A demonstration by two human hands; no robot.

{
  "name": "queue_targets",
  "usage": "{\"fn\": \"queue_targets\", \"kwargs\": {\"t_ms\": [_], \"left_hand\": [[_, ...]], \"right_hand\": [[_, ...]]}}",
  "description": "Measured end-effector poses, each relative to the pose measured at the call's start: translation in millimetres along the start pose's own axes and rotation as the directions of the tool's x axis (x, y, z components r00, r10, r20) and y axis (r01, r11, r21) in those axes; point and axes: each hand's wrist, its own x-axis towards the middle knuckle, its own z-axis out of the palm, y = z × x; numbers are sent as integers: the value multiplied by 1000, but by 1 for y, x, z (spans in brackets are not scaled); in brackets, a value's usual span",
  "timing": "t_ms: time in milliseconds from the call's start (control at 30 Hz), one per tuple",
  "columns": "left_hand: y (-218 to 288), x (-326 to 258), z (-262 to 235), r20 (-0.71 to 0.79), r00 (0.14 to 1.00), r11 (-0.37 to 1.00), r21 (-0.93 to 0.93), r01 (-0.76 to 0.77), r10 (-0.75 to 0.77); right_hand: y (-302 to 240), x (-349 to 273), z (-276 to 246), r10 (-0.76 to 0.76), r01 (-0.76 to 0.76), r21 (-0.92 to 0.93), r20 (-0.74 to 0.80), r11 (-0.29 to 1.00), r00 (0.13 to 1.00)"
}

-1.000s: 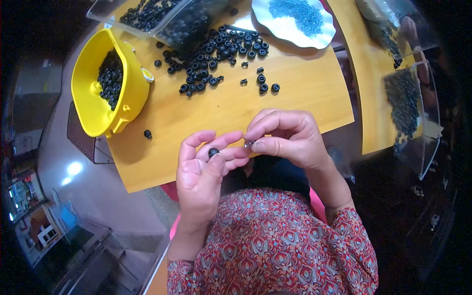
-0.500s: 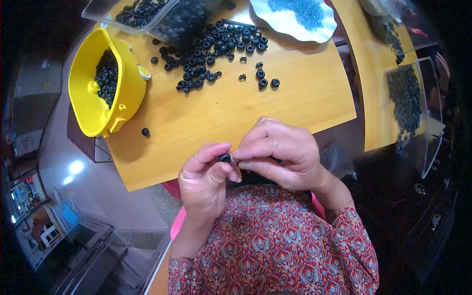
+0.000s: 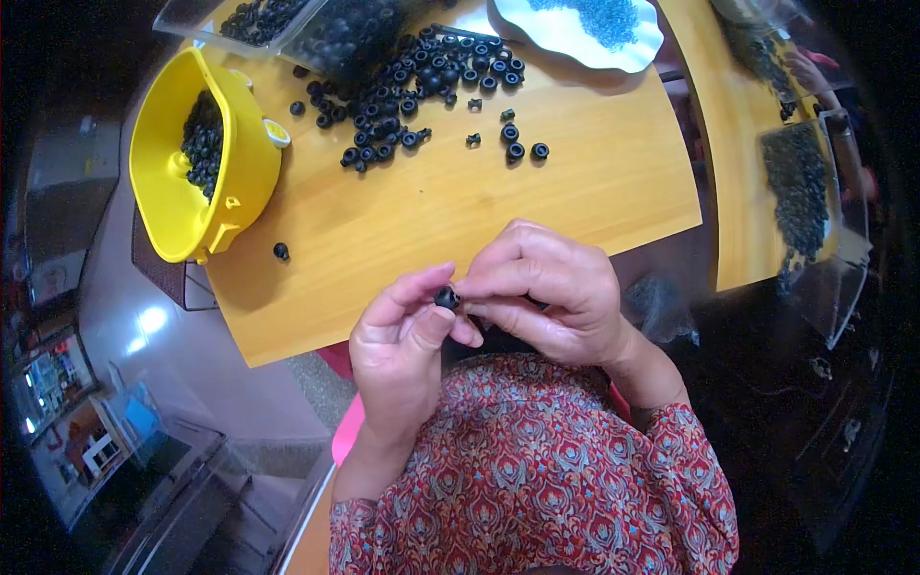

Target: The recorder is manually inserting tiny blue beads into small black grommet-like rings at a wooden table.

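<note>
While black piece (image 3: 447,297) is sitting clamped in your left hand (image 3: 398,331), right hand (image 3: 554,295) is pinching fingers together at its three o'clock, contents hidden. Piece seemingly unfinished; loose pieces (image 3: 409,105) at twelve, probably waiting; yellow bin (image 3: 247,163) at ten is holding more, perhaps done.

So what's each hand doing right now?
Left hand: closed, holding a round black part.
Right hand: up by that part; whether closed or holding anything cannot be told.
</note>
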Motion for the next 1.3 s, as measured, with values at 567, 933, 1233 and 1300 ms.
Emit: {"fn": "queue_targets", "kwargs": {"t_ms": [567,933,1233,1300], "left_hand": [[-5,2,-1,85,996,988,-153,-3,16],[-3,2,-3,50,998,999,33,-40,38],[-1,4,1,36,994,981,157,-110,105],[-2,3,-3,19,999,990,129,-50,48]], "right_hand": [[1,2,-3,-30,31,20,-14,999,999],[6,-3,-2,12,-11,30,-25,999,1000],[6,-4,-2,16,-16,5,-25,1000,1000],[6,-5,-3,24,-25,-14,-19,1000,1000]]}}
